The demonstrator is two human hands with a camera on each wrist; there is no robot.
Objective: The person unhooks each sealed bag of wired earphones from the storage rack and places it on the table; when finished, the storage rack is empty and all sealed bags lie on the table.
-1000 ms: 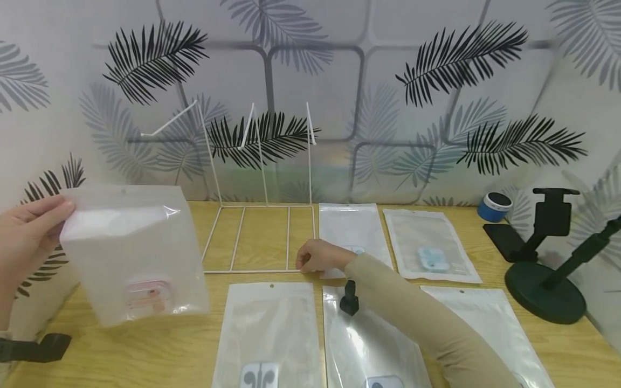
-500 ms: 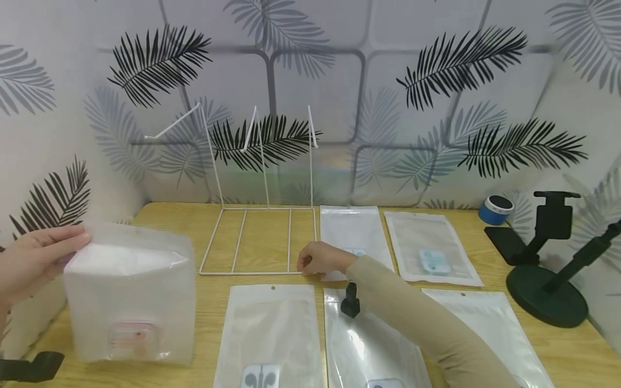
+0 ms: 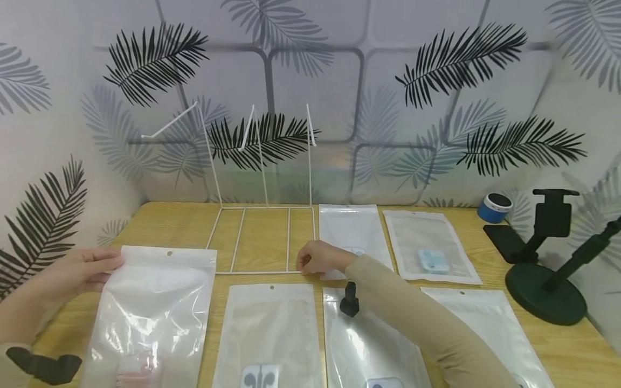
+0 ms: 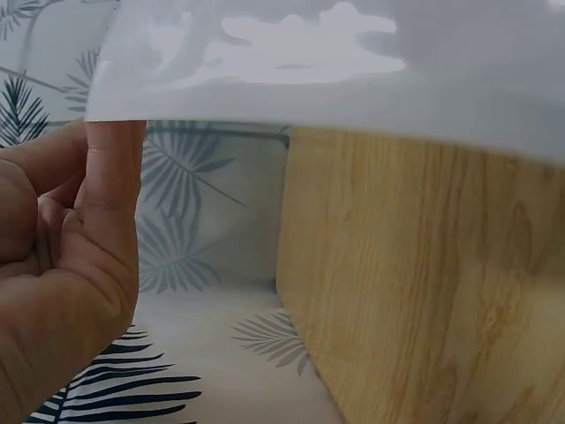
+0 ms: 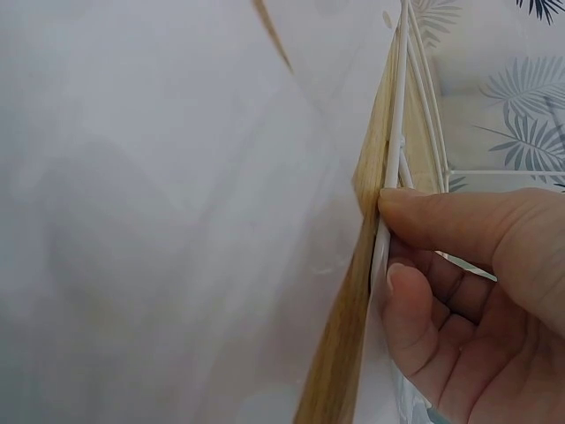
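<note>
My left hand (image 3: pixel 80 272) pinches the top left corner of a clear-fronted white plastic bag (image 3: pixel 155 302), which holds a small item with a pink print near its bottom. In the left wrist view the bag (image 4: pixel 309 62) spans the top, and the fingertips go behind its edge. My right hand (image 3: pixel 317 257) grips the front right corner of a white wire rack (image 3: pixel 252 273) that stands against the wall. Seen from the right wrist, the thumb lies on the white wire (image 5: pixel 396 132) with the fingers curled under it.
Beside the held bag lies a bag with an earphone-print case (image 3: pixel 269 318). More flat bags (image 3: pixel 432 242) lie to the right, one under my right forearm. A dark green phone stand (image 3: pixel 545 293) and a blue round object (image 3: pixel 495 208) stand at the far right. Three prongs top the rack.
My left hand has come down and to the right with the bag, which has gone from hanging raised to lying low at the front left. The right hand stays on the rack corner.
</note>
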